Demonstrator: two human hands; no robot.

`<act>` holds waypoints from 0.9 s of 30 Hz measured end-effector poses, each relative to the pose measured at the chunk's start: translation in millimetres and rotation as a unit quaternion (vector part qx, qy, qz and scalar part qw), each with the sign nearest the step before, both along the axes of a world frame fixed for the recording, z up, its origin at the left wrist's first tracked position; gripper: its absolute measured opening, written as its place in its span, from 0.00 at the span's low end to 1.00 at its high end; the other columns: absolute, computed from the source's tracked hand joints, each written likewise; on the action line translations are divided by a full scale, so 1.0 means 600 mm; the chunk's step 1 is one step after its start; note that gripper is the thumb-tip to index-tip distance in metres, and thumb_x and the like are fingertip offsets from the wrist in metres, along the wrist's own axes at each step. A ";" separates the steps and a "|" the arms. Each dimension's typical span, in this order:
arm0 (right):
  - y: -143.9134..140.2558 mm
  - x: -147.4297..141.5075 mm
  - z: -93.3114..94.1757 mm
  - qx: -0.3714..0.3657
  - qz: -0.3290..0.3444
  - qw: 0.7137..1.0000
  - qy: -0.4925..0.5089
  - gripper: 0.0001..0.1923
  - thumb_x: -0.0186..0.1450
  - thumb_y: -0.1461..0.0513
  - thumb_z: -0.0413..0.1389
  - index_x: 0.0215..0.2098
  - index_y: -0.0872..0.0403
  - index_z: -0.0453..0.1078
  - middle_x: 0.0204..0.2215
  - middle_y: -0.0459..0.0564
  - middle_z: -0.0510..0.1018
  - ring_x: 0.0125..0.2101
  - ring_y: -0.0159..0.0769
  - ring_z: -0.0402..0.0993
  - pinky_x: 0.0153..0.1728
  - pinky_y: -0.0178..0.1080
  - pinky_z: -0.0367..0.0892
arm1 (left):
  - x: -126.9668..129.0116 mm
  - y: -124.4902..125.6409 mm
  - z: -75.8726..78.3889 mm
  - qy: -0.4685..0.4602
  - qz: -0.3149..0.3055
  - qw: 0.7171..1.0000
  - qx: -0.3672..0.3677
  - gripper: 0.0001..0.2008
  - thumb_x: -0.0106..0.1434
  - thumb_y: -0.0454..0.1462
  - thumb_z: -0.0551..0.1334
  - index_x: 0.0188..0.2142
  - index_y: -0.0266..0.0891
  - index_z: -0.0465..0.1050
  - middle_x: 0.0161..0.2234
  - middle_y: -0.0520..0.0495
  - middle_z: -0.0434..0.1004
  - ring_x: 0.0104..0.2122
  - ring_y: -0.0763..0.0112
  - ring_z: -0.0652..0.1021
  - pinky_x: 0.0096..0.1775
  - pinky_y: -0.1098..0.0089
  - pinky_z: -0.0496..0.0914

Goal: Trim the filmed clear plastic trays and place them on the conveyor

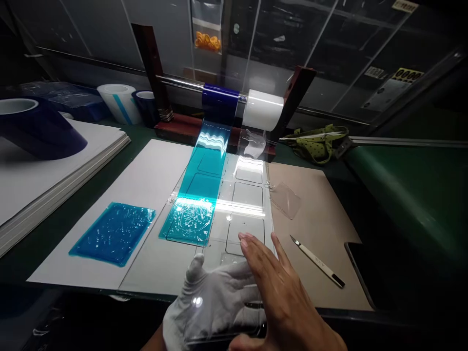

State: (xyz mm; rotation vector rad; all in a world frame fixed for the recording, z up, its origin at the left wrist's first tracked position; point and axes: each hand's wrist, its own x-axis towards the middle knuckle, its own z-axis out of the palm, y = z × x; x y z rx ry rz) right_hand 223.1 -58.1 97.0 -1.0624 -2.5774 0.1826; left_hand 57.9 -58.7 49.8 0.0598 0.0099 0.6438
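My left hand [210, 292], in a white glove, lies palm up at the table's near edge and holds a clear plastic plate [219, 317] flat on its palm. My bare right hand [283, 297] rests over the plate's right side, fingers spread and pointing away from me. Just beyond my hands lies a clear jig [248, 197] with rectangular recesses. A strip of blue film [204, 180] runs from the blue roll [220, 100] down over the jig's left column. It ends on a blue-covered plate [188, 222].
Another blue-covered plate [115, 233] lies on a white sheet [153, 175]. A small clear plate [285, 200] and a craft knife [317, 261] lie on the brown board [321, 219]. A white roll [263, 109] shares the dispenser bar. White sheets [54, 165] are stacked at the left with a dark blue roll [36, 127] on top.
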 end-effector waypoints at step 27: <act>0.130 0.052 -0.088 -0.054 -0.089 0.986 -0.128 0.55 0.55 0.56 0.64 0.68 0.63 0.35 0.62 0.66 0.61 0.62 0.54 0.57 0.63 0.67 0.32 | -0.143 0.026 -0.003 0.061 0.296 0.950 -0.083 0.47 0.63 0.60 0.47 0.67 0.28 0.35 0.66 0.28 0.47 0.64 0.45 0.51 0.61 0.45 0.51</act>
